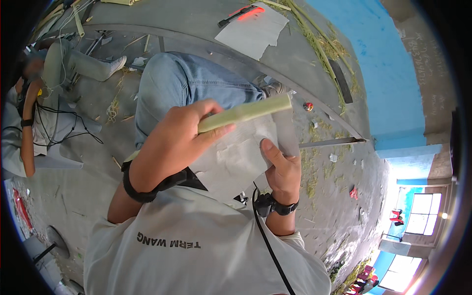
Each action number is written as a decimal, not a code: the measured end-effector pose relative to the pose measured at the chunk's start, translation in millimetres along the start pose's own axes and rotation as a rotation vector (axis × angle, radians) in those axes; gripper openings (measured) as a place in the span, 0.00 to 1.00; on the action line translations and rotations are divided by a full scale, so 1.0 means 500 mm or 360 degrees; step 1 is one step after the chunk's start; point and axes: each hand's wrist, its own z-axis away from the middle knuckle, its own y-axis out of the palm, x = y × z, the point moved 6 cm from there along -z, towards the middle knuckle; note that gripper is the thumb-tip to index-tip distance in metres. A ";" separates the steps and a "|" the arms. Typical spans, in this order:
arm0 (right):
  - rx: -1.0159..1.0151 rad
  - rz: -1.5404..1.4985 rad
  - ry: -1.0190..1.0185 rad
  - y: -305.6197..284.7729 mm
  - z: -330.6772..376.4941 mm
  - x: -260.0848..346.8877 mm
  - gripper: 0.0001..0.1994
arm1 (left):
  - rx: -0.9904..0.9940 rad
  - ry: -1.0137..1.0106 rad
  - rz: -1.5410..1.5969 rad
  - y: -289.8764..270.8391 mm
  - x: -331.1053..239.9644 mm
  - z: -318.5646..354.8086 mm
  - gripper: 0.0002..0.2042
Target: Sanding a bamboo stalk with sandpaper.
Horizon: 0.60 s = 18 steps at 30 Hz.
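A pale green bamboo piece [250, 110], straight with a node ring, is gripped between the thumb and fingers of my left hand [184, 125]. Its far end points up and to the right. Below it, a creased greyish-white sheet [233, 162] spreads over my lap; I cannot tell if it is paper or cloth. My right hand [284, 169] pinches the sheet's right part, thumb on top and fingers mostly hidden behind. The sheet's upper right edge reaches up beside the bamboo's far end.
A black-and-orange cutter [241, 15] lies on a white paper piece [253, 29] on the grey surface ahead. Bamboo strips and shavings [319, 46] lie at upper right near a dark flat bar [340, 81]. A metal frame edge [324, 110] crosses ahead. Another person [34, 113] sits at left with black cables.
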 end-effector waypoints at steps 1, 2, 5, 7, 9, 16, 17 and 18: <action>-0.0022 0.0008 -0.0051 0.001 0.000 0.006 0.22 | -0.0058 0.0048 -0.0047 -0.008 -0.005 0.005 0.15; -0.0058 0.0027 -0.0072 0.001 -0.001 0.009 0.21 | -0.0093 0.0075 -0.0092 -0.014 -0.009 0.010 0.16; -0.0158 0.0115 -0.0132 -0.006 0.000 0.016 0.18 | -0.0023 -0.0078 0.0056 -0.019 0.001 0.020 0.17; -0.0249 0.0249 -0.0129 -0.015 0.002 0.017 0.16 | -0.0164 0.0070 -0.0066 -0.028 -0.012 0.023 0.16; -0.0336 0.0591 -0.0263 -0.024 0.006 0.031 0.13 | -0.0255 0.0115 -0.0181 -0.034 -0.018 0.025 0.16; -0.0381 0.0078 -0.0262 -0.043 0.009 0.030 0.19 | -0.0011 0.0120 -0.0411 -0.005 -0.026 0.026 0.16; -0.0388 0.0597 -0.0386 -0.038 0.013 0.043 0.20 | 0.0027 0.0117 -0.0384 0.003 -0.025 0.026 0.16; -0.0390 0.1115 -0.0508 -0.030 0.017 0.054 0.20 | 0.0024 0.0078 -0.0402 0.007 -0.021 0.025 0.16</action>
